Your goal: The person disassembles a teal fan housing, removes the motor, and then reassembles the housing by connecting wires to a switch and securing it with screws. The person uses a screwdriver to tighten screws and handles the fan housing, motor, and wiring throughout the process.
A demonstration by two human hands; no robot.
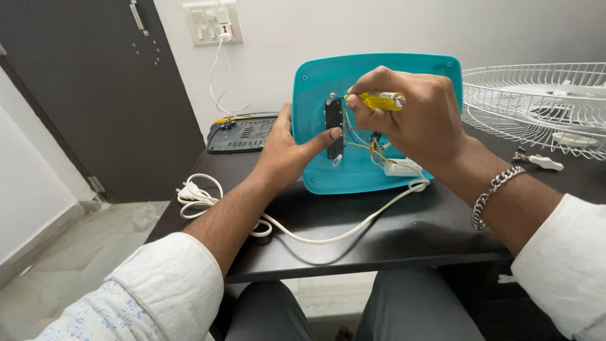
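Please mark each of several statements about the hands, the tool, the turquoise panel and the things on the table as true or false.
1. The right hand holds a yellow-handled screwdriver. True.
2. The left hand rests flat on the table. False: its thumb presses the black part on the turquoise panel.
3. A white wire fan guard lies right of the panel. True.
4. The white power cord is black. False: it is white.

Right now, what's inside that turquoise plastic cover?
Inside the turquoise cover sit a black switch strip, thin coloured wires and a small white part. The right hand with its yellow screwdriver covers whatever lies behind it.
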